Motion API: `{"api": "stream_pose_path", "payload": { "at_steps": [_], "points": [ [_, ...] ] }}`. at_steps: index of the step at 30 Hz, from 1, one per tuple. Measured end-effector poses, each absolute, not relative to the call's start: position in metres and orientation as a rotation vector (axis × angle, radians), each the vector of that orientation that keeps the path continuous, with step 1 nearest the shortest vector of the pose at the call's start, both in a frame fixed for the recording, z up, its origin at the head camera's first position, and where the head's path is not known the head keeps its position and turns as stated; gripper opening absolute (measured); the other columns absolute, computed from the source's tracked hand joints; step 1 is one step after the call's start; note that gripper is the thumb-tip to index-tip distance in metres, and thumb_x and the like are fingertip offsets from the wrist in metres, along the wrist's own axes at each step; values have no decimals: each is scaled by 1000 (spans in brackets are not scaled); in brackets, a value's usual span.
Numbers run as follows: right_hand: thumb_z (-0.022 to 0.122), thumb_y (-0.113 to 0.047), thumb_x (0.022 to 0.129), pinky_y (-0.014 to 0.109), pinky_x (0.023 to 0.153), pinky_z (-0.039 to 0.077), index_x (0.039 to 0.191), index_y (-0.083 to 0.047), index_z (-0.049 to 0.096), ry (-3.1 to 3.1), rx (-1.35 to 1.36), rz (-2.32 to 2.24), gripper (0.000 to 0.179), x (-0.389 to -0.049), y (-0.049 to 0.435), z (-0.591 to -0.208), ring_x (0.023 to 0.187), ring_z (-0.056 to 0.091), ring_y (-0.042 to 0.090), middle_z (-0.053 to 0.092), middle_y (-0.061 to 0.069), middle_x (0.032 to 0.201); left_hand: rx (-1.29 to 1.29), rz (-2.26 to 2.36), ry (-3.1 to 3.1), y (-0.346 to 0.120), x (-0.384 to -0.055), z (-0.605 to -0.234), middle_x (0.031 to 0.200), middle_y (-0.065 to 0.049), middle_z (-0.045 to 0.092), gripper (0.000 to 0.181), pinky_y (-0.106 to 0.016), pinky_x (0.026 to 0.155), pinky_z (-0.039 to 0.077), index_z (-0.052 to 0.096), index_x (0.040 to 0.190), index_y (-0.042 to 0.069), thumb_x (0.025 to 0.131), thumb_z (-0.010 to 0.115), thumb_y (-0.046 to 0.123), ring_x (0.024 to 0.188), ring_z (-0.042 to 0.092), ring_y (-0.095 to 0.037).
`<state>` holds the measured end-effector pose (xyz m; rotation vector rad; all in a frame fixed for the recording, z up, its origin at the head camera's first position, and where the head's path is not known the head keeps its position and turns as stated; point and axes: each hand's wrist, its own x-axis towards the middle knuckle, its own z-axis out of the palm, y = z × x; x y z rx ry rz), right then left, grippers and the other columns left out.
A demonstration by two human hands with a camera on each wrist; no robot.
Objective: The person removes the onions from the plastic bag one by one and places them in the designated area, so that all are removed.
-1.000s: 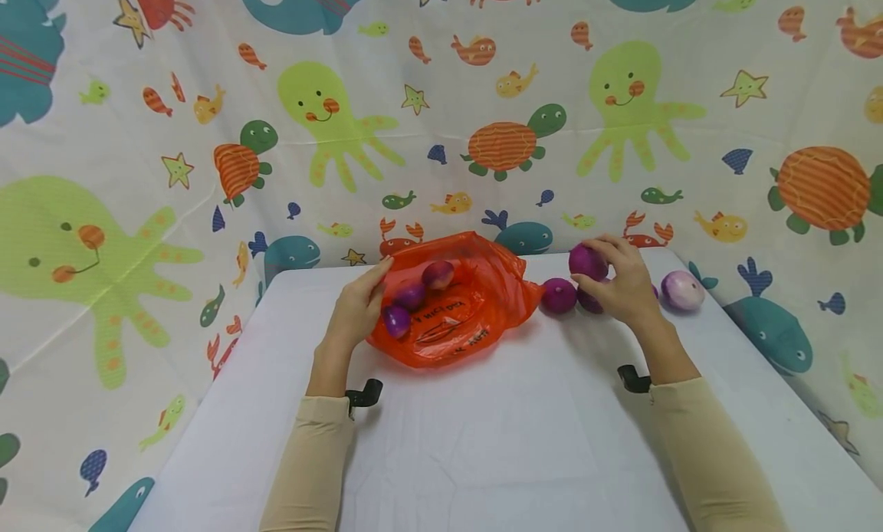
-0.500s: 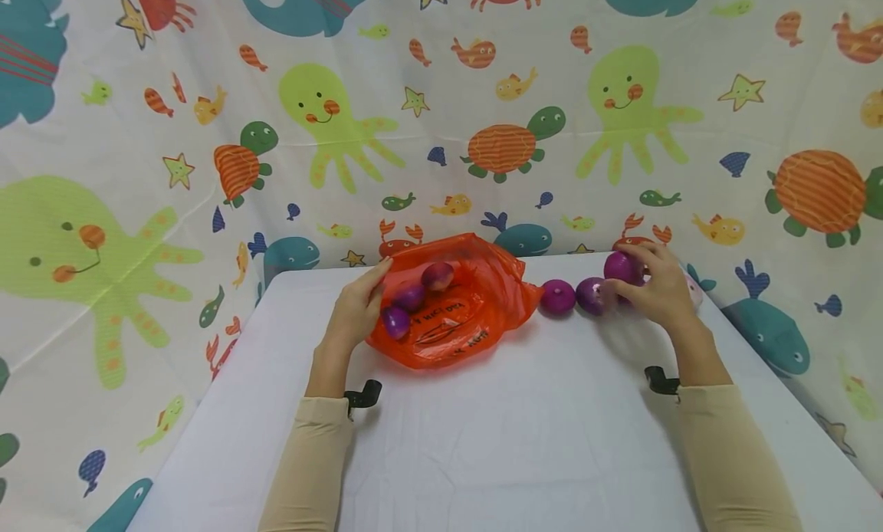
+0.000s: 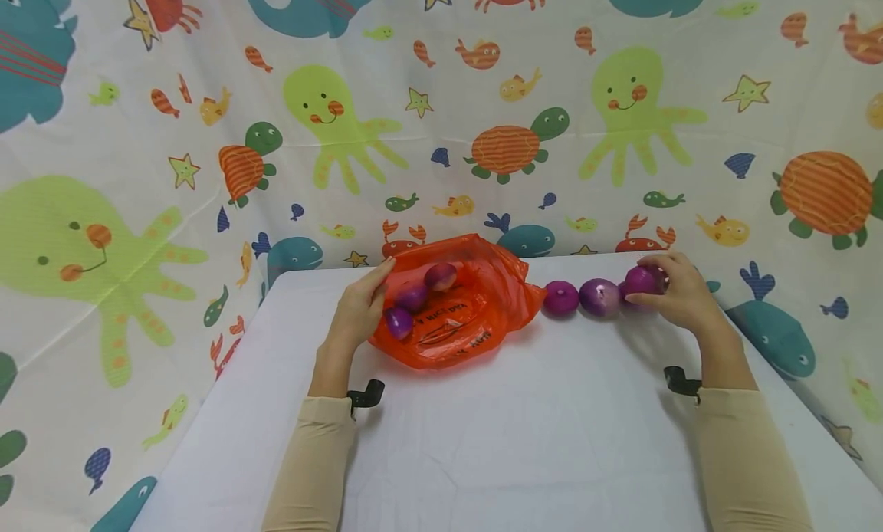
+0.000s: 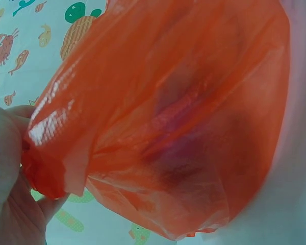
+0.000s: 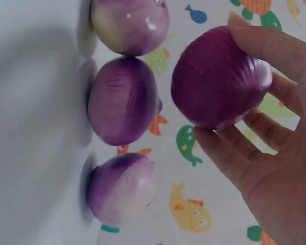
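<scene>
With thumb and fingertips my right hand [image 3: 690, 290] holds a dark purple onion [image 5: 219, 79] above the table, near the right end of a row of onions. Two of the row, a purple onion [image 3: 560, 298] and a paler onion [image 3: 599, 297], show left of the hand in the head view. Three onions in line, the middle onion [image 5: 123, 102] among them, stand beside the held one in the right wrist view. On the left, my left hand [image 3: 355, 306] grips the rim of an orange-red plastic bag [image 3: 507, 294]. Inside, three onions show, one a purple onion [image 3: 398, 323] near the rim.
A white-covered table [image 3: 524, 440] carries everything, and a printed sea-animal curtain [image 3: 428, 80] hangs behind and at the sides. Dark wrist cameras sit on both wrists, the left wrist camera [image 3: 367, 394] over the tabletop. The bag's tail nearly reaches the row's left end.
My right hand has moved rightward along the row with the onion, and slightly down, uncovering the paler onion. The left hand and the bag look the same.
</scene>
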<state>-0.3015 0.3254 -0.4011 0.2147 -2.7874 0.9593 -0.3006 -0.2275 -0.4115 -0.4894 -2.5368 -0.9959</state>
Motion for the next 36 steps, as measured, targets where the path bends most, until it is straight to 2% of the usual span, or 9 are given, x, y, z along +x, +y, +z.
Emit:
{"api": "stream_pose_path", "payload": {
  "at_steps": [7,14,19,26,36],
  "points": [
    [86,-35,87,74,101,47,142,-3,48,-2897,187,945,74,-303,344,-407,127,42,53,41,32,141,-489,-997,-2540,-228,-300,-411,161,0,49,55,-47,121,41,46,158,21,107,52,3,150,46,-25],
    [86,-32,87,74,101,47,142,1,46,-2952,159,928,75,-299,362,-409,126,41,54,44,34,139,-488,-986,-2545,-227,-300,-411,161,0,49,55,-47,121,41,46,158,21,107,52,2,150,47,-25],
    [87,-27,84,71,95,49,138,2,47,-2999,165,892,74,-297,375,-409,121,44,53,46,34,134,-486,-981,-2542,-227,-301,-411,161,0,49,54,-46,121,41,46,158,21,107,52,3,149,47,-25],
    [87,-29,84,73,95,49,144,4,39,-3068,82,944,84,-292,388,-408,123,41,56,42,36,139,-484,-984,-2547,-228,-300,-411,161,-1,49,55,-47,121,41,46,158,20,107,53,2,150,47,-26],
    [85,-30,86,71,93,51,143,8,37,-3144,4,958,83,-283,403,-407,119,43,57,42,39,136,-464,-1000,-2556,-227,-300,-410,161,1,49,57,-47,121,41,46,158,23,106,54,2,150,46,-26]
  ]
}}
